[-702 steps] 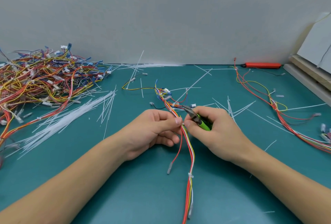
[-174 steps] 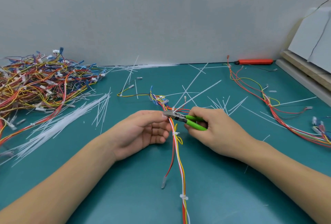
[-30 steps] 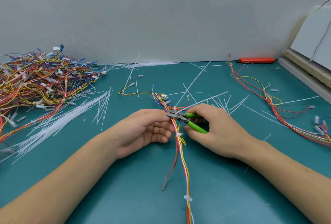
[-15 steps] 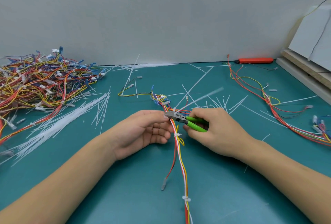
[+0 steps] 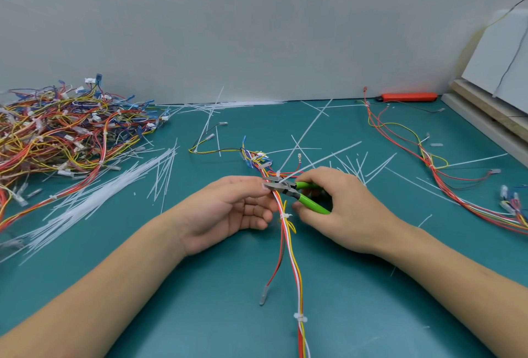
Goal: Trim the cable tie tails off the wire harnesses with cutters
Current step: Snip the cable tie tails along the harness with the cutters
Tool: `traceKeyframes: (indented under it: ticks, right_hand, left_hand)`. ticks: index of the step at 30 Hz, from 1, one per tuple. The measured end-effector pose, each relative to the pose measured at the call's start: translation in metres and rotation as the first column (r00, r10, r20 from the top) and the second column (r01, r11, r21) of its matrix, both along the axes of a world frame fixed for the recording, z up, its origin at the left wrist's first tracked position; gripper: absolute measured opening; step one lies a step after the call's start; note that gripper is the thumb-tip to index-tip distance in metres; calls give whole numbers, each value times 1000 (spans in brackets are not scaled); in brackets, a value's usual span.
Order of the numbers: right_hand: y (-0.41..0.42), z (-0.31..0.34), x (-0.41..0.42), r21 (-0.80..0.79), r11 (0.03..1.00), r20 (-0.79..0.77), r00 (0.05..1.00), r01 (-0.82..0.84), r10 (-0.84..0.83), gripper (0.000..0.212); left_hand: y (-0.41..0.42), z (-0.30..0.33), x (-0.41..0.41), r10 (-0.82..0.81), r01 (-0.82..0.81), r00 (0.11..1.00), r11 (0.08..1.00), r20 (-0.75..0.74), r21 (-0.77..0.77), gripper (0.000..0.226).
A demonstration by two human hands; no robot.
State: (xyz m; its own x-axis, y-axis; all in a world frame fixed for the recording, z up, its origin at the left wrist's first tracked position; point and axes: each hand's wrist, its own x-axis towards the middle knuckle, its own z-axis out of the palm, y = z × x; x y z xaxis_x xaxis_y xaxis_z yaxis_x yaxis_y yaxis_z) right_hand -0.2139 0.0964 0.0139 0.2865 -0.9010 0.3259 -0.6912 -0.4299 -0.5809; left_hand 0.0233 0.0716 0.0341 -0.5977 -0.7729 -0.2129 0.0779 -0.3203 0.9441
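Head view: trimming a tie tail on the harness at table centre.

Left hand (image 5: pixel 228 209) palm-up, fingertips pinching the red, white and yellow wire harness (image 5: pixel 288 240) near its upper tie, apparently to steady the bundle. Right hand (image 5: pixel 340 209) clenched round the green-handled flush cutters (image 5: pixel 297 191), metal jaws slightly parted at the bundle beside the left fingertips, where the long white cable tie tail (image 5: pixel 317 161) springs up and right from the tie. Lower down the same harness, a tie (image 5: pixel 299 318) sits cropped short. Tangled pile of multicoloured harnesses (image 5: pixel 63 134) far left, another loose harness (image 5: pixel 428 163) right, an orange flat tool (image 5: pixel 408 97) by the wall, white offcuts scattered over the teal table mat (image 5: pixel 200 314). Against half a second ago: same grips, cutters barely shifted, tail sharp rather than blurred and still joined, so cut seemingly not made.
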Motion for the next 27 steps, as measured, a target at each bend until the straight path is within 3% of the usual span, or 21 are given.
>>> traceKeyframes:
  ticks: [7, 12, 23, 27]
  right_hand:
    - [1, 0, 1, -7, 1000, -20, 1000, 9, -9, 26]
    - [0, 4, 0, 8, 1000, -35, 999, 13, -13, 9]
    - [-1, -1, 0, -19, 1000, 6, 1000, 5, -5, 12]
    - [-1, -3, 1, -28, 1000, -5, 1000, -1, 0, 25]
  left_hand:
    - [0, 0, 1, -2, 2, 1000, 1000, -7, 2, 16]
    - [0, 0, 0, -3, 3, 1000, 1000, -4, 0, 15]
    - [1, 1, 0, -4, 4, 1000, 1000, -5, 0, 15]
    - [0, 1, 0, 2, -2, 1000, 1000, -8, 13, 15]
